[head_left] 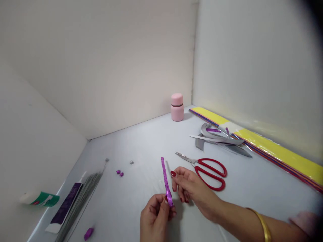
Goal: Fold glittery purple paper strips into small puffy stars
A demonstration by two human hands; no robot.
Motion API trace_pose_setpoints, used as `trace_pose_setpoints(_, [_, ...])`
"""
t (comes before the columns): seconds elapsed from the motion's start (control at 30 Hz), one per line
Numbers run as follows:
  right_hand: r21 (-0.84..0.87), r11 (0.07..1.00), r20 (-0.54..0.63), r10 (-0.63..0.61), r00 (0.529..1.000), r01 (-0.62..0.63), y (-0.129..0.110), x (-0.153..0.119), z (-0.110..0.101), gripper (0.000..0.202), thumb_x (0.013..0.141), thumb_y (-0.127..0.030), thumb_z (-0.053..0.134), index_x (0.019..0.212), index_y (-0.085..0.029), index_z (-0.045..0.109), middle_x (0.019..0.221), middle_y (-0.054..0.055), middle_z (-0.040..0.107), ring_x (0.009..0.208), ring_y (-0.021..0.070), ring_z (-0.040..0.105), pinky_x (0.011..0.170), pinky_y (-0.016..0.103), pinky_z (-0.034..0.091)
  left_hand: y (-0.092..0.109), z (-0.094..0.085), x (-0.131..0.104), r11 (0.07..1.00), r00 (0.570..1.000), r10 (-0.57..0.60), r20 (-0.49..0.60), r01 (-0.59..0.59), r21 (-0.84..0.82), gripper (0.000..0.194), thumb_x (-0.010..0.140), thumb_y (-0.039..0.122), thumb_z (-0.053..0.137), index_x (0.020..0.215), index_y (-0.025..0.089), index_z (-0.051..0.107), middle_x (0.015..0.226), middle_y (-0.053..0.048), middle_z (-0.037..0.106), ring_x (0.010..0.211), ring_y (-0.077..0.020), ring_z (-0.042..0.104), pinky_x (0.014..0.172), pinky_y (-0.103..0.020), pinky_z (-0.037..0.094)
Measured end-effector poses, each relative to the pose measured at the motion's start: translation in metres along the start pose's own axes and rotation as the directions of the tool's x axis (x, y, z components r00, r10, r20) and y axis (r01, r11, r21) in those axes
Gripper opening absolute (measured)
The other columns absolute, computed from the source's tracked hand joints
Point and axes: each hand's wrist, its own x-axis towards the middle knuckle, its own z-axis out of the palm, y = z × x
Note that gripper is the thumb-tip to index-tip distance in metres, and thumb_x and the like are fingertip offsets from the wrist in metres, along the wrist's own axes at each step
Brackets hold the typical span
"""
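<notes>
Near the front edge, my left hand [156, 216] is closed on a narrow purple glitter strip [165, 176]. The strip is curled at its lower end, between thumb and fingers, and its free end points up and away. Just right of it is my right hand [189, 185], its fingers bent and apart, with no object visible in them. A thin grey line beside the strip may be a shadow or another strip; I cannot tell. Red-handled scissors [209, 171] lie beyond my right hand, blades pointing left.
A pink bottle [177, 109] stands by the back wall. At right lie grey strip scraps [222, 139] and yellow-topped sheets in plastic [267, 143]. Small purple pieces [120, 173], a silver piece [131, 162], thin wires [83, 201] and a purple-and-white tube [66, 205] are at left.
</notes>
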Motion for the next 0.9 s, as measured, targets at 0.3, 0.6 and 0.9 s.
trace_pose_setpoints(0.3, [-0.093,0.993,0.059,0.083,0.995,-0.077,0.001,0.001,-0.002,0.03,0.072,-0.039,0.063,0.06,-0.016,0.047,0.041,-0.009,0.044,0.035,0.0029,0.034,0.037,0.016,0.021,-0.011,-0.005,0.0,0.854,0.965,0.197,0.175,-0.257,0.452,0.04,0.082,0.05,0.048,0.068,0.016,0.064,0.056,-0.002,0.06,0.053,-0.0146,0.051,0.053,-0.023,0.037])
trace_pose_setpoints(0.6, [-0.079,0.997,-0.001,-0.005,1.0,0.005,0.001,0.004,-0.003,0.032,0.075,-0.043,0.061,0.065,-0.017,0.047,0.044,-0.01,0.043,0.037,0.003,0.034,0.038,0.016,0.021,-0.023,-0.01,0.002,0.818,0.943,0.136,0.304,-0.28,0.503,0.044,0.085,0.052,0.037,0.067,0.017,0.055,0.057,-0.003,0.057,0.052,-0.0148,0.047,0.051,-0.024,0.034])
trace_pose_setpoints(0.9, [-0.145,0.989,0.079,0.025,0.997,-0.013,0.002,0.001,-0.003,0.041,0.07,-0.051,0.065,0.06,-0.016,0.046,0.043,-0.008,0.046,0.036,0.0037,0.034,0.037,0.017,0.022,-0.01,-0.002,-0.001,0.929,0.975,0.073,0.209,-0.142,0.341,0.042,0.077,0.055,0.052,0.067,0.015,0.061,0.056,-0.003,0.061,0.052,-0.0144,0.051,0.053,-0.023,0.038])
